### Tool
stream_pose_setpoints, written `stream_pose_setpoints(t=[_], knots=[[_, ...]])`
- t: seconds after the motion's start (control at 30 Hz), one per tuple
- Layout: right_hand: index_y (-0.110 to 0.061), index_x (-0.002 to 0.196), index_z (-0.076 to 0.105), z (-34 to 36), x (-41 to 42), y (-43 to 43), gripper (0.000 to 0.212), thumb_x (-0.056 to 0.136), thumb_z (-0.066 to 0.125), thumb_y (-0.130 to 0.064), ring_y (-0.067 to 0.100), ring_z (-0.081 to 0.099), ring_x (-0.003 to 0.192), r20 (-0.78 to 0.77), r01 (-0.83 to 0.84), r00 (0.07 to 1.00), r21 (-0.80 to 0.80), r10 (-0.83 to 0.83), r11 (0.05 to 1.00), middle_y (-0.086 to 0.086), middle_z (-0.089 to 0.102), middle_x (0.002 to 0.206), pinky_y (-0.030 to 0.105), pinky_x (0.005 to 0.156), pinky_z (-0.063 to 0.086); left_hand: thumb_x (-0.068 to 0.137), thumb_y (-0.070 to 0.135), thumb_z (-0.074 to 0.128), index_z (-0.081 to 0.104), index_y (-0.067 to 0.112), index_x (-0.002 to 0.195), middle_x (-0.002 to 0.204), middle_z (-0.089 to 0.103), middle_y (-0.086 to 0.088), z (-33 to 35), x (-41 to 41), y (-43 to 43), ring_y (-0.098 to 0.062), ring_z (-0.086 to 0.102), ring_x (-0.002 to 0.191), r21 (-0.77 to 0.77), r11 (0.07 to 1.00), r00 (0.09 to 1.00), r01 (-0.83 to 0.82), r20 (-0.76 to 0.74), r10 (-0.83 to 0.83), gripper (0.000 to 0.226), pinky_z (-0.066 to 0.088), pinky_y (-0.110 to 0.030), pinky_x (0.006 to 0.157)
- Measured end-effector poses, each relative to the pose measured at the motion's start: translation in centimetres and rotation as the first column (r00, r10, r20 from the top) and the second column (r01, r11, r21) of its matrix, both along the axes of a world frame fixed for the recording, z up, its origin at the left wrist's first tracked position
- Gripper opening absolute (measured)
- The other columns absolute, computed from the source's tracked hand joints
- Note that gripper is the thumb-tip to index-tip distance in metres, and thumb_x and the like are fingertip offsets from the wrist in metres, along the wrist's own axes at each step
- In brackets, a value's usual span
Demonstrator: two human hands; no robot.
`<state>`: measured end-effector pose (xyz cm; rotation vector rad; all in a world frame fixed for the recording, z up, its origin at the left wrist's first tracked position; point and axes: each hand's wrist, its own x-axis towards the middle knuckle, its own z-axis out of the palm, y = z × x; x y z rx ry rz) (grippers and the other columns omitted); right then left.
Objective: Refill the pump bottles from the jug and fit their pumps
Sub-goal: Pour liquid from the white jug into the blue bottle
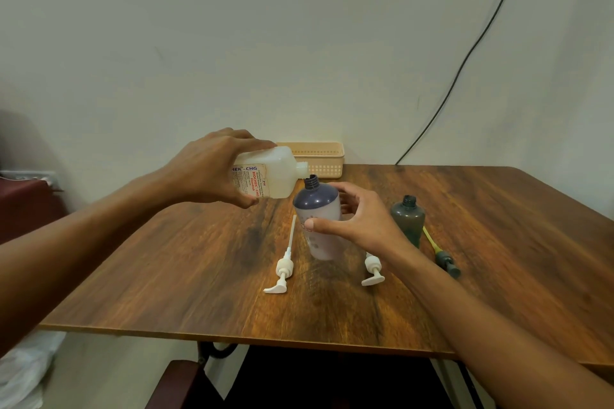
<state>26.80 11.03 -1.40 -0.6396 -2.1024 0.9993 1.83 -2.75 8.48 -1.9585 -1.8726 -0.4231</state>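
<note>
Your left grip (212, 169) wraps the jug (269, 173), tipped nearly flat, its mouth just above the open neck of the purple bottle (315, 199). Your right grip (358, 219) clasps that bottle upright, midway between the desk's (199, 259) side edges. You're at the pour, though any stream is too faint to see. Next, tilt gently, keeping mouth over neck

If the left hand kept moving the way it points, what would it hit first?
Likely the bottle in the right hand: the spout of the jug sits just by its neck; depth unclear.
</note>
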Motion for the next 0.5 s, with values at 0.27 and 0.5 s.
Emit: stream_pose_setpoints(t=[0.27,0.5], knots=[[-0.025,0.147,0.061,-0.07,0.06,-0.03,0.081,0.076,0.096,-0.043,0.015,0.066,0.127,0.001,-0.001,1.0,-0.001,0.001,1.0,-0.006,0.069,0.141,0.042,0.106,0.059,0.067,0.052,0.089,0.046,0.032,0.152,0.126,0.062,0.007,0.09,0.14,-0.11,-0.014,0.054,0.114,-0.012,1.0,1.0,-0.004,0.003,0.004,0.097,0.052,-0.033,0.086],[-0.025,0.147,0.06,-0.03,-0.02,-0.04,0.081,0.076,0.096,-0.044,0.016,0.066,0.127,0.001,0.005,1.0,0.004,-0.005,1.0,-0.006,0.068,0.142,0.041,0.105,0.06,0.067,0.052,0.089,0.046,0.032,0.152,0.128,0.061,0.007,0.03,0.06,0.01,-0.013,0.054,0.114,-0.007,1.0,1.0,-0.004,0.005,0.004,0.097,0.051,-0.031,0.085]])
